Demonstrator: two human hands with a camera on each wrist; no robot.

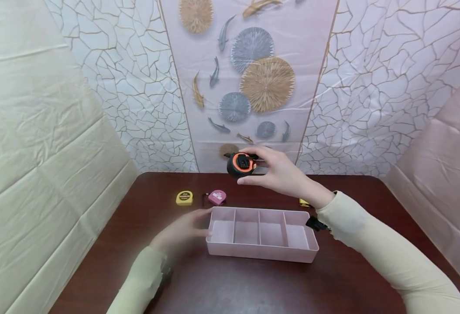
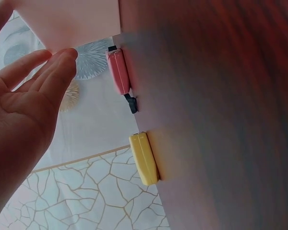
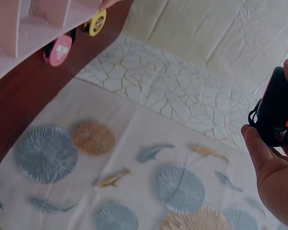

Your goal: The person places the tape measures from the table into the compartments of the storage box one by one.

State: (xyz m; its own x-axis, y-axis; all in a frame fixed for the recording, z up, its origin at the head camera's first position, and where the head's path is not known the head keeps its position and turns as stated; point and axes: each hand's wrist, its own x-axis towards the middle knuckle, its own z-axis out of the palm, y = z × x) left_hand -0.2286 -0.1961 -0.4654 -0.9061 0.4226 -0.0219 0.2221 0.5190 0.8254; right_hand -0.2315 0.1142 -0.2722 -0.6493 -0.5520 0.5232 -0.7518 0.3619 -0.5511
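Note:
Raised above the back of the table, my right hand (image 1: 279, 172) grips a black and orange tape measure (image 1: 234, 169) between thumb and fingers. The right wrist view shows its black side and strap loop, with the fingertips on its edges. My left hand (image 1: 180, 229) touches the left end of a pale pink divided tray (image 1: 261, 252), fingers fairly straight. In the left wrist view its fingertips lie against the tray wall. Behind the tray, a pink tape measure (image 1: 217, 197) and a yellow tape measure (image 1: 184, 198) stand on the table.
A yellow object (image 1: 304, 203) is mostly hidden behind my right wrist. The dark brown table (image 1: 230, 288) meets a patterned cloth backdrop (image 1: 253, 126) at the back. Cloth walls rise on both sides. Upright dividers split the tray into several compartments.

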